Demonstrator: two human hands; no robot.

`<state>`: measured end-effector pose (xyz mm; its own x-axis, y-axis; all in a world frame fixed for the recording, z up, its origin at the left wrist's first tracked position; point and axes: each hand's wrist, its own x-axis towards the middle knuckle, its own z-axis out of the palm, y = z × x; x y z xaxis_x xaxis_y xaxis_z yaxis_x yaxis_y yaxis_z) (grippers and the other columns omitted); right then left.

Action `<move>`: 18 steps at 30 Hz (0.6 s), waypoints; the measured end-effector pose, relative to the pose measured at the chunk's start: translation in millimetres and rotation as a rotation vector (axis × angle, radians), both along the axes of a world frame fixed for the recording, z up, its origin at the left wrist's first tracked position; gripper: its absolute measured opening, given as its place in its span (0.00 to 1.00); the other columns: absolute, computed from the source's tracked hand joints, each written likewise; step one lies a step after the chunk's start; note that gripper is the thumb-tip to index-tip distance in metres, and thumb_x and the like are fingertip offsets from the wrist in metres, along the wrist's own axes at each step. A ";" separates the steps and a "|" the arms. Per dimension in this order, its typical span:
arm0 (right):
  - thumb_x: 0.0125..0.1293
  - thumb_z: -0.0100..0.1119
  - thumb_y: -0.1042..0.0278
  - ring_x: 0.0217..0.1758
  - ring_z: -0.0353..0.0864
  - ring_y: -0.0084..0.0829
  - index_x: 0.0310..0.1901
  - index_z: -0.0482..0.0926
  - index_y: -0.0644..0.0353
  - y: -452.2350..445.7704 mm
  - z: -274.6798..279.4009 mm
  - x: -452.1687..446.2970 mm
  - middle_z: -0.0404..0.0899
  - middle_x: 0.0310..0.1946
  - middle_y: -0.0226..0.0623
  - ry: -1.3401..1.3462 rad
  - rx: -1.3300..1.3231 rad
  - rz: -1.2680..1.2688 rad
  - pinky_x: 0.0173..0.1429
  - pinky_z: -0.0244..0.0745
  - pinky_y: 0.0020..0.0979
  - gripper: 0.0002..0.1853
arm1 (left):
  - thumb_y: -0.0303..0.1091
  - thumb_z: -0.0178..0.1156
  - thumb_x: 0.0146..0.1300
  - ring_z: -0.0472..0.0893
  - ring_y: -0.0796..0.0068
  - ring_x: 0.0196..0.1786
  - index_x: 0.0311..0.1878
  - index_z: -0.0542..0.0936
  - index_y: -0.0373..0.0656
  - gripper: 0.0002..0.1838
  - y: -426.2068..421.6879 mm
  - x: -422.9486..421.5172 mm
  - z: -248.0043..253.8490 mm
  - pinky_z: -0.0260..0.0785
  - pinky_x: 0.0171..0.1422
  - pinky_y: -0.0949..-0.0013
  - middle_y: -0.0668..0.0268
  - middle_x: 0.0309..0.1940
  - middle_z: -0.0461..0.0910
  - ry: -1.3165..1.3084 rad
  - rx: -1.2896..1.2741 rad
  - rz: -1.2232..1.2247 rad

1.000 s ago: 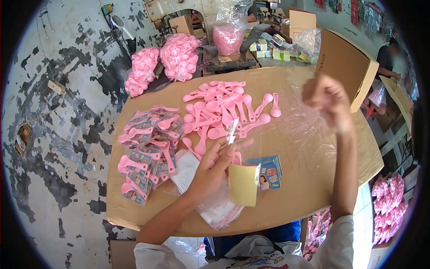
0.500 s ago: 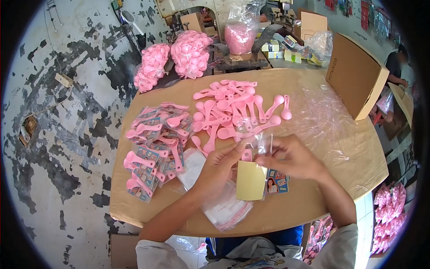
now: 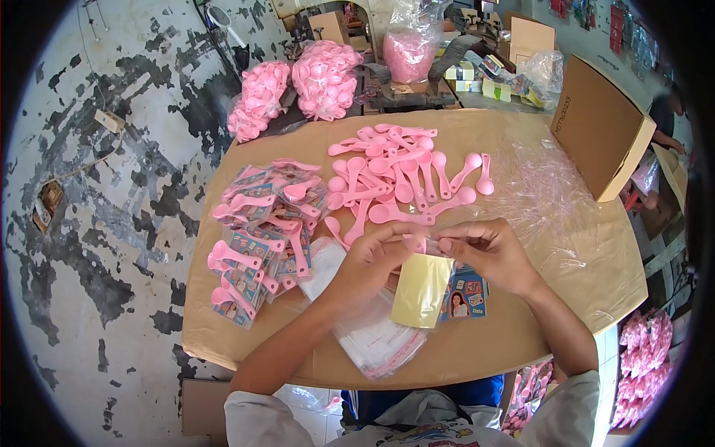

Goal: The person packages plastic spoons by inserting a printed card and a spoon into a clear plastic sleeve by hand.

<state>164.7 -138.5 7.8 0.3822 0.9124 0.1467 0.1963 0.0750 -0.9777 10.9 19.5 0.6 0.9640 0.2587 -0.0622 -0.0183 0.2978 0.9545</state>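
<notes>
My left hand (image 3: 370, 262) and my right hand (image 3: 489, 253) pinch the top of a clear plastic packet at its two sides. Inside it is a pale yellow card back (image 3: 422, 292), with a bit of pink showing above the card between my fingers. Printed blue cards (image 3: 468, 299) lie on the table just right of the packet. Beneath my left forearm is a stack of clear plastic bags (image 3: 380, 346), partly hidden by the arm and packet. Loose pink measuring spoons (image 3: 402, 167) are heaped beyond my hands.
Packed spoons with cards (image 3: 257, 238) are piled at the left of the brown-covered table (image 3: 298, 369). Crumpled clear plastic (image 3: 544, 186) lies right, near an upright cardboard box (image 3: 602, 127). Large bags of pink spoons (image 3: 325, 78) stand at the back. Another person (image 3: 665, 119) is at the far right.
My fingers have moved along the packet's top edge, and the clear flap that stood up between them is now down. The packet has tilted slightly. The whole view has shifted a little.
</notes>
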 end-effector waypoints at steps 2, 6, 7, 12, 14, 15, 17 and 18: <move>0.67 0.60 0.72 0.38 0.76 0.13 0.51 0.83 0.61 0.4 -5.8 3.0 0.83 0.34 0.29 0.000 0.004 -0.010 0.41 0.75 0.20 0.12 | 0.38 0.51 0.73 0.81 0.79 0.46 0.54 0.75 0.40 0.14 2.9 0.0 1.5 0.79 0.45 0.73 0.65 0.49 0.80 0.058 0.219 -0.006; 0.62 0.62 0.79 0.35 0.78 0.18 0.48 0.85 0.59 1.5 -5.8 5.1 0.84 0.32 0.32 -0.202 0.168 -0.018 0.41 0.75 0.23 0.13 | 0.33 0.53 0.72 0.80 0.81 0.46 0.50 0.76 0.40 0.09 9.3 -0.3 -5.1 0.77 0.43 0.75 0.68 0.46 0.78 -0.072 0.179 -0.005; 0.59 0.62 0.81 0.34 0.78 0.20 0.47 0.85 0.58 0.6 -7.5 9.9 0.84 0.32 0.33 -0.316 0.220 0.000 0.41 0.75 0.25 0.14 | 0.33 0.53 0.71 0.79 0.82 0.44 0.48 0.76 0.40 0.08 10.9 -0.2 -4.4 0.75 0.42 0.76 0.69 0.43 0.78 -0.106 0.182 -0.026; 0.50 0.61 0.86 0.35 0.79 0.32 0.41 0.88 0.55 3.6 -10.5 20.6 0.84 0.31 0.34 -0.568 0.403 0.081 0.42 0.74 0.32 0.19 | 0.28 0.50 0.71 0.77 0.83 0.42 0.44 0.76 0.39 0.06 18.7 2.9 -14.1 0.72 0.42 0.78 0.70 0.40 0.76 -0.291 0.423 -0.082; 0.48 0.61 0.87 0.35 0.79 0.33 0.40 0.88 0.54 3.0 -12.0 22.3 0.85 0.31 0.33 -0.578 0.419 0.083 0.43 0.74 0.34 0.19 | 0.27 0.50 0.71 0.77 0.83 0.40 0.43 0.76 0.38 0.06 18.9 4.4 -16.0 0.72 0.42 0.79 0.69 0.39 0.75 -0.362 0.543 -0.068; 0.48 0.61 0.87 0.35 0.79 0.33 0.40 0.88 0.54 2.4 -12.8 23.5 0.85 0.30 0.33 -0.583 0.419 0.087 0.44 0.74 0.34 0.19 | 0.27 0.50 0.70 0.77 0.83 0.41 0.42 0.76 0.38 0.06 18.9 3.3 -14.8 0.71 0.42 0.79 0.69 0.39 0.75 -0.332 0.555 -0.073; 0.47 0.61 0.86 0.35 0.79 0.34 0.38 0.88 0.54 2.1 -13.6 25.5 0.85 0.30 0.32 -0.597 0.422 0.095 0.45 0.74 0.34 0.19 | 0.27 0.52 0.69 0.77 0.82 0.41 0.42 0.77 0.37 0.05 19.8 0.4 -10.9 0.71 0.43 0.79 0.68 0.39 0.74 -0.275 0.582 -0.081; 0.46 0.61 0.86 0.35 0.79 0.34 0.37 0.88 0.54 2.4 -13.6 25.3 0.84 0.29 0.32 -0.603 0.430 0.092 0.45 0.74 0.34 0.18 | 0.26 0.53 0.69 0.77 0.83 0.41 0.41 0.76 0.37 0.05 20.8 -0.3 -10.4 0.72 0.43 0.79 0.68 0.39 0.73 -0.288 0.554 -0.103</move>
